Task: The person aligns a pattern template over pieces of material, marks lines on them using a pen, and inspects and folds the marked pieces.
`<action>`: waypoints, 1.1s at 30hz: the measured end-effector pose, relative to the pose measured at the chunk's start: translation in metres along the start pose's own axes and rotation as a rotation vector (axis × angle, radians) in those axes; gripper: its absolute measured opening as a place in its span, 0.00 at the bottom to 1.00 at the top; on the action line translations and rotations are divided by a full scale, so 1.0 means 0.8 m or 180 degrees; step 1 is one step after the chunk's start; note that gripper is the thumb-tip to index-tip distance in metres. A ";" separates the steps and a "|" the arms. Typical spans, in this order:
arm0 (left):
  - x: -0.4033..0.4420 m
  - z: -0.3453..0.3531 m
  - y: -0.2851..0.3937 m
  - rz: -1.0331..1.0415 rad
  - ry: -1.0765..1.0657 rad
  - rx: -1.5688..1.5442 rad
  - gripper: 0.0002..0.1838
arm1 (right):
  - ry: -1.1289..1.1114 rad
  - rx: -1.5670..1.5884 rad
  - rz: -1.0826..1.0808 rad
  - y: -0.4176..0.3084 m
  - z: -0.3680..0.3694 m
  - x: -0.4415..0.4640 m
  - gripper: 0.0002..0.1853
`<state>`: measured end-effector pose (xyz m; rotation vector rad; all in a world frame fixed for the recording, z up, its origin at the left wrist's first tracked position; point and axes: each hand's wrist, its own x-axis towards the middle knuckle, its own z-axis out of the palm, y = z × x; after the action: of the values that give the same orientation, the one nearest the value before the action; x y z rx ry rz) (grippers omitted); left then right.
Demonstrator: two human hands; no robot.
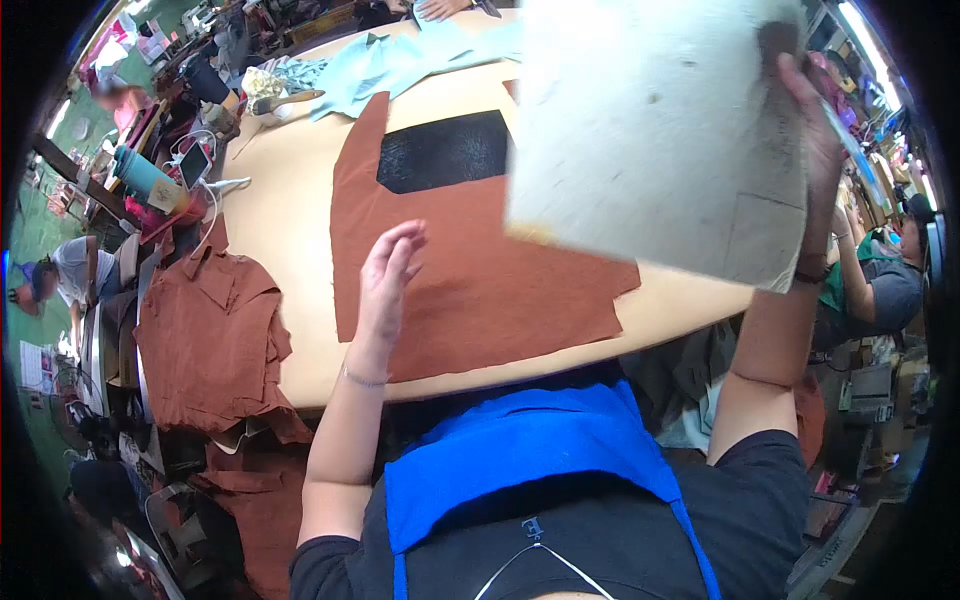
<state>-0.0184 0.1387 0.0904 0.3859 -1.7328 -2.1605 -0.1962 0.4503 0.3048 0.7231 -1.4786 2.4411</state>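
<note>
My right hand point(815, 125) grips the right edge of a large pale board point(655, 130), which is raised and tilted over the right part of the table. Nothing is held in my left hand point(390, 262), whose fingers are curved and apart above a reddish-brown leather piece point(480, 270). That piece lies flat on the cream table point(270, 200). A black rectangular panel point(445, 150) shows at the piece's upper cut-out. The board hides part of the table and of the brown piece's upper right.
Stacked brown pieces point(210, 340) hang at the table's left edge. Light blue pieces point(390, 70) and a brush point(288, 101) lie at the back. A cup point(150, 180) and a phone point(194, 165) are at the left. Other people are around, one with a hand point(440, 9) at the far edge.
</note>
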 end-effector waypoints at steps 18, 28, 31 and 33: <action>-0.013 -0.142 -0.018 -0.0343 0.0722 0.0733 0.33 | -0.0505 -0.1154 0.1631 0.219 -0.147 -0.111 0.29; 0.001 -0.148 -0.028 -0.0453 0.0444 0.1663 0.30 | -0.0406 -0.2663 0.1657 0.253 -0.158 -0.148 0.33; -0.001 -0.142 -0.010 -0.0617 0.0522 0.2021 0.30 | -0.0457 -0.2924 0.1547 0.257 -0.152 -0.146 0.34; 0.006 -0.136 -0.007 -0.0643 0.0566 0.1911 0.29 | -0.0431 -0.2964 0.1568 0.259 -0.153 -0.144 0.35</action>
<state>0.0217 0.0416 0.0616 0.9055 -2.2865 -1.6124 -0.2187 0.4672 0.0396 0.3301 -2.7624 1.5945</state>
